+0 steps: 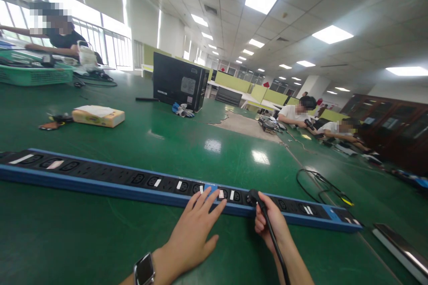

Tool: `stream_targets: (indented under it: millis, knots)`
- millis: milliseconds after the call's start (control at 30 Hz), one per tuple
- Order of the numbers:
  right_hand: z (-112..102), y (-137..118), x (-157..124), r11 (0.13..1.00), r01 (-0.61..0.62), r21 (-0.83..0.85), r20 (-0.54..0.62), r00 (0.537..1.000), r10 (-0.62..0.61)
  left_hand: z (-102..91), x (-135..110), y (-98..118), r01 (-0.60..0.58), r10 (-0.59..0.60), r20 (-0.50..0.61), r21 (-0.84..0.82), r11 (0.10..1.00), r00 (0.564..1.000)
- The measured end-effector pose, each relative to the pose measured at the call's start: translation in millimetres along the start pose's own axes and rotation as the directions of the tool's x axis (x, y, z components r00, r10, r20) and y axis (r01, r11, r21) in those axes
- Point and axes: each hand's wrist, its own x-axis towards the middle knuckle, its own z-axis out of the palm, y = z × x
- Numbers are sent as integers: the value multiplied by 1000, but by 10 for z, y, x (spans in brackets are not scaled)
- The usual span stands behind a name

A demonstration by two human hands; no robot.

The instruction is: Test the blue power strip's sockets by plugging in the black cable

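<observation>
A long blue and black power strip (110,189) lies across the green table, with a row of sockets and several small white labels along its top. My left hand (197,222), with a watch (144,270) at the wrist, rests with fingers spread on the strip's middle part. To its right, my right hand (272,222) grips a black power plug (254,197) at the strip's top face. Whether the plug's pins sit in a socket is hidden. From the plug a thick black cord (274,240) runs down over my right wrist.
Beyond the strip stand a black computer case (177,80), gloves (183,110) and a tissue pack (98,116). A green basket (36,75) is at far left. A loose cable (321,187) lies behind the strip's right end. Several people sit around the table.
</observation>
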Motion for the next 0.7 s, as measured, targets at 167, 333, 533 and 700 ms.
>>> stream_targets:
  millis: [167, 333, 533, 700]
  knots:
    - [37, -27, 36, 990, 60, -128, -27, 998, -64, -33, 4, 12, 9, -9, 17, -15, 1000, 1000]
    - [24, -87, 85, 970, 83, -226, -40, 995, -95, -26, 1, -2, -4, 4, -4, -11, 1000, 1000]
    - [19, -79, 75, 964, 132, -232, -58, 987, -149, -24, -2, -9, -1, 1, 2, -8, 1000, 1000]
    - [152, -36, 89, 966, 165, -200, -80, 980, -184, -30, -10, -4, 5, -4, 15, -9, 1000, 1000]
